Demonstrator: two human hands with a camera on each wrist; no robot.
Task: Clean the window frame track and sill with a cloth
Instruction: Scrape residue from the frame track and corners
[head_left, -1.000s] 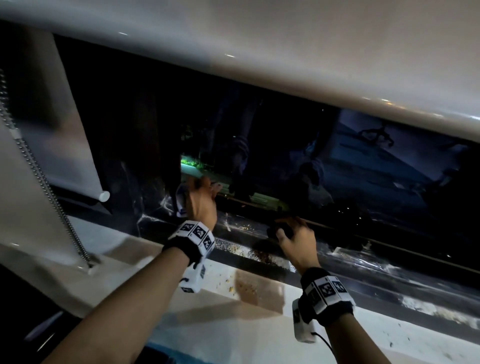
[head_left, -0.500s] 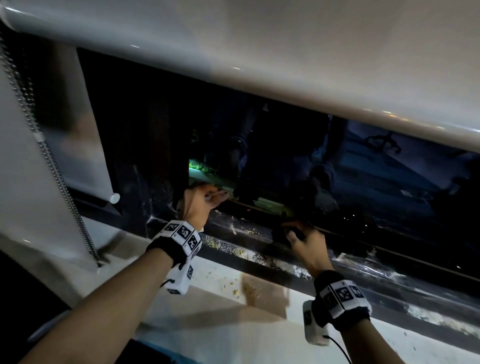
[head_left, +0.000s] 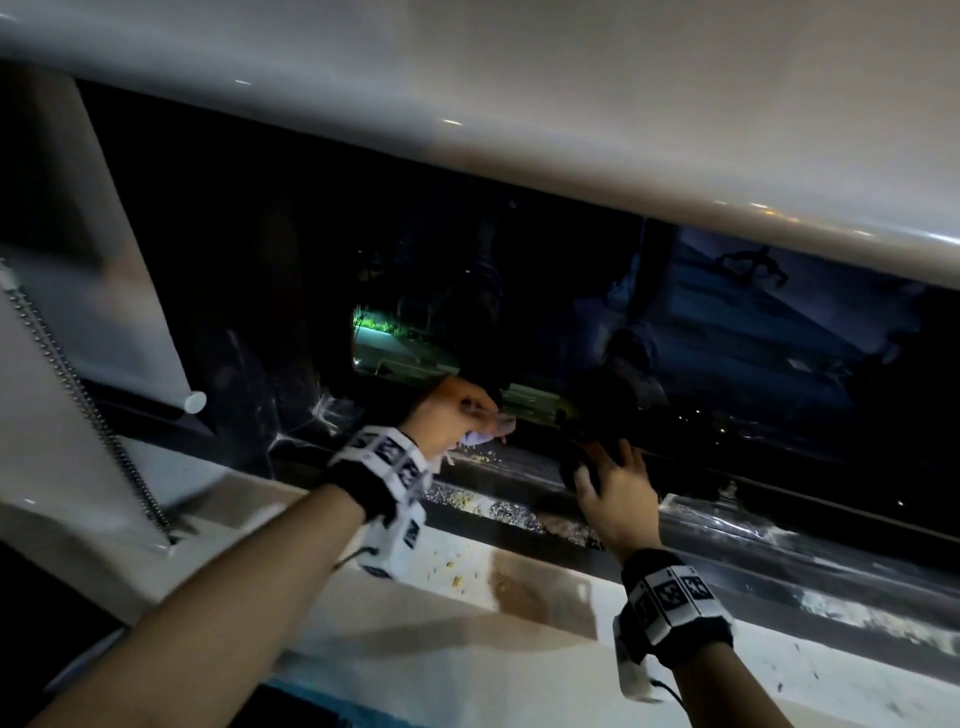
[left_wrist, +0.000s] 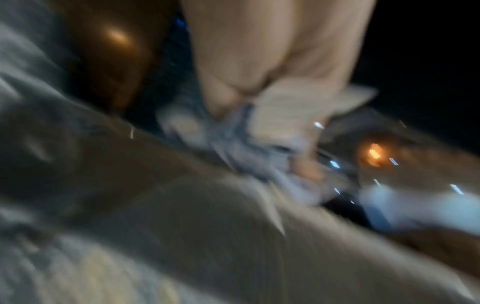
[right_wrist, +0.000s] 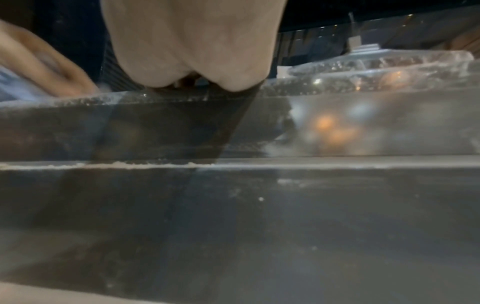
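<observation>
My left hand (head_left: 457, 410) grips a crumpled pale blue-white cloth (head_left: 485, 434) and holds it down on the dark window track (head_left: 498, 506), which is strewn with yellowish grit. The left wrist view is blurred, but it shows that hand (left_wrist: 259, 61) bunched round the cloth (left_wrist: 228, 144). My right hand (head_left: 610, 483) rests on the track rail just to the right, fingers laid forward, with a dark lump (head_left: 571, 467) by the thumb. In the right wrist view only the heel of the palm (right_wrist: 192, 51) shows, above a dusty ledge (right_wrist: 130, 164). The white sill (head_left: 415, 649) carries crumbs and a brown stain (head_left: 519, 592).
A white roller blind (head_left: 571, 104) hangs low over the dark glass. Its bead chain (head_left: 78, 395) drops to the sill at the left, near the bottom bar of a second blind (head_left: 192, 401). Cobwebs (head_left: 322, 410) cling to the frame left of my left hand.
My left hand has slid to the right along the track with the cloth, closer to my right hand. The right hand has stayed in place.
</observation>
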